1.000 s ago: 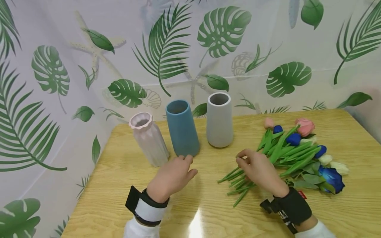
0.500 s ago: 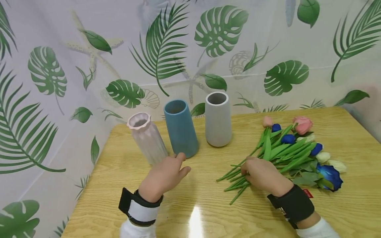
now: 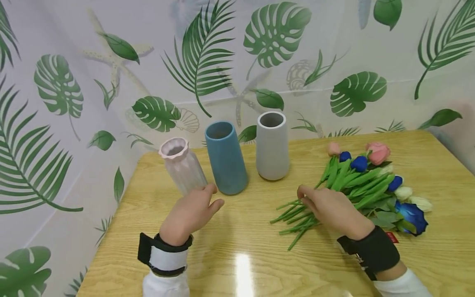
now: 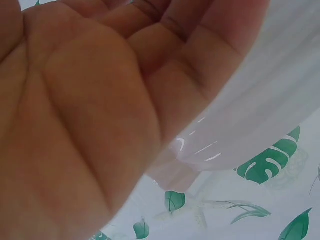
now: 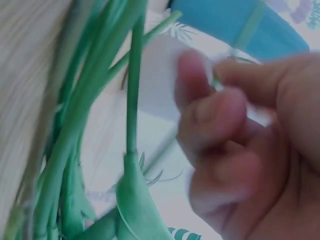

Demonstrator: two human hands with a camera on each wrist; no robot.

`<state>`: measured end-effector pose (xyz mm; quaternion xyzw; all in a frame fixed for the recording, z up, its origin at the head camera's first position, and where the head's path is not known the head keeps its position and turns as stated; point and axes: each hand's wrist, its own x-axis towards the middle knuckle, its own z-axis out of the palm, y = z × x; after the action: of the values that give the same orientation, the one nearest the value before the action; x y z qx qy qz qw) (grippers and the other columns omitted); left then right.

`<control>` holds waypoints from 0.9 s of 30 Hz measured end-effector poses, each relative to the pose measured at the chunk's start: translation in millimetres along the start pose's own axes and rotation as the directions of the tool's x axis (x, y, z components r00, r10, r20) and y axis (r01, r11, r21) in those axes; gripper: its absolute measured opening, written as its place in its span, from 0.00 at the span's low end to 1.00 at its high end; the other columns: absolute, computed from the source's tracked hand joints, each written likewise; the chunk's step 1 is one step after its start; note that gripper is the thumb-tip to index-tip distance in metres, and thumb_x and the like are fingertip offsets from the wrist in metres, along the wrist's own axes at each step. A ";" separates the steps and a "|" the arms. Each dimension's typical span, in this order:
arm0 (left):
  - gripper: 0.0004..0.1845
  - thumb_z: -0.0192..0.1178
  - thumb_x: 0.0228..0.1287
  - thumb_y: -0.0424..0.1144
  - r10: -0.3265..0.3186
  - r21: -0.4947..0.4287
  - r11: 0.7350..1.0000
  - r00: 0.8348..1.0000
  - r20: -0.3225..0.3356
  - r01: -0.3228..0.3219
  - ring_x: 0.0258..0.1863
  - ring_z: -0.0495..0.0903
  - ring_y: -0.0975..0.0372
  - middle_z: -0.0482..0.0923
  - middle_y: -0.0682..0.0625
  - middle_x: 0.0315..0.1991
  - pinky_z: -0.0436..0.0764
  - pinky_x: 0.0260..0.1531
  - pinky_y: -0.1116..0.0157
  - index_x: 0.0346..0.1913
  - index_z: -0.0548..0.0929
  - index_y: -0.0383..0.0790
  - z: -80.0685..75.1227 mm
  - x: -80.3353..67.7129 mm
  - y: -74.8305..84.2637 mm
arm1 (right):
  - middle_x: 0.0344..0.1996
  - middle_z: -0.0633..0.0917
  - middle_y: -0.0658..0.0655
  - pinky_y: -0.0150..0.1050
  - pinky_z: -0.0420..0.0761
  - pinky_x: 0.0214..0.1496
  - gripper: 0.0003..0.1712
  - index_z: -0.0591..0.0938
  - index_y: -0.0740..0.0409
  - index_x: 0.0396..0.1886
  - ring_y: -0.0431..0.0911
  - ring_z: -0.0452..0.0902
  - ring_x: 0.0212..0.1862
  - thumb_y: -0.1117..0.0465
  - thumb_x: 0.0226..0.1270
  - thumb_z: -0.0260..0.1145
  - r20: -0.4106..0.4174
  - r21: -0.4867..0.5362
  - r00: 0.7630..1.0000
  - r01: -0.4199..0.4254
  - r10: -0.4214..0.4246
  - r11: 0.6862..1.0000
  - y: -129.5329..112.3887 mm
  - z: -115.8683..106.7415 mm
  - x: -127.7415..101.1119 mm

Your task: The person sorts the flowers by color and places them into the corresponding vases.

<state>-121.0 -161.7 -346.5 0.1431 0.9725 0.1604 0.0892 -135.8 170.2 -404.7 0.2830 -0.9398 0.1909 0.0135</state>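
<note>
From where I stand, things look to be at an early stage: the pale pink pleated vase [image 3: 183, 165], the blue vase [image 3: 227, 161] and the white vase [image 3: 272, 152] stand in a row across the far left and middle of the wooden table [image 3: 297, 268], and no flower shows in any of the three mouths. The flower bunch [image 3: 356, 185] lies in a loose heap on the right side, its stems toward the middle and its heads toward the far right, with a pink rose [image 3: 378, 153] at the far end and a big blue rose [image 3: 412, 218] at the near right. The right hand [image 3: 335, 208] is over the stems, fingers curled in; from the right wrist it seems to pinch one green stem [image 5: 250, 22] between thumb and forefinger (that view is rather smeared, so I couldn't say which bloom the stem belongs to). The left hand [image 3: 189, 216] is at the near side of the pale pink pleated vase, hiding its foot, with the fingers loosely extended and the thumb set apart; it grips nothing that I can see, and whether it touches the vase I cannot tell. So, as I judge it, picking out a first stem is about all that's done, and nearly the whole heap is left to deal with.
</note>
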 end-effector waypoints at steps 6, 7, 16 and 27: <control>0.20 0.56 0.75 0.46 -0.020 -0.002 1.000 0.999 0.025 0.020 0.41 0.84 0.52 0.83 0.40 0.48 0.81 0.40 0.56 0.58 0.75 0.34 -2.7 1.8 -0.7 | 0.34 0.86 0.56 0.42 0.80 0.26 0.20 0.74 0.59 0.58 0.48 0.82 0.27 0.50 0.80 0.53 -0.091 0.613 0.953 -0.174 0.288 0.771 -13.7 3.2 2.4; 0.20 0.56 0.75 0.46 -0.024 -0.004 1.000 0.999 0.027 0.024 0.41 0.84 0.52 0.83 0.40 0.48 0.81 0.40 0.56 0.58 0.75 0.34 -2.8 2.0 -0.9 | 0.41 0.86 0.57 0.43 0.83 0.31 0.22 0.73 0.60 0.61 0.48 0.85 0.33 0.49 0.79 0.54 -0.095 0.737 0.933 -0.168 0.346 0.655 -16.6 5.0 2.8; 0.19 0.56 0.75 0.46 -0.037 -0.026 0.999 0.998 0.045 0.039 0.39 0.83 0.53 0.83 0.40 0.45 0.80 0.40 0.56 0.57 0.74 0.34 -0.9 4.1 -4.8 | 0.43 0.83 0.51 0.28 0.81 0.39 0.09 0.68 0.51 0.50 0.38 0.82 0.36 0.60 0.77 0.58 0.221 0.858 0.823 0.092 0.524 -0.506 -41.6 2.8 4.9; 0.16 0.56 0.75 0.44 -0.052 -0.030 0.998 0.997 0.058 0.053 0.37 0.82 0.55 0.82 0.41 0.44 0.80 0.42 0.55 0.54 0.76 0.34 -0.7 5.0 -11.4 | 0.41 0.81 0.50 0.29 0.78 0.40 0.07 0.67 0.44 0.51 0.40 0.78 0.37 0.51 0.81 0.46 0.390 0.747 0.780 0.044 0.490 -0.663 -37.7 -0.4 2.9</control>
<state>-128.8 -170.6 -350.3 0.1207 0.9704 0.1689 0.1235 -118.0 139.9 -390.8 -0.1863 -0.2734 0.9317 -0.1500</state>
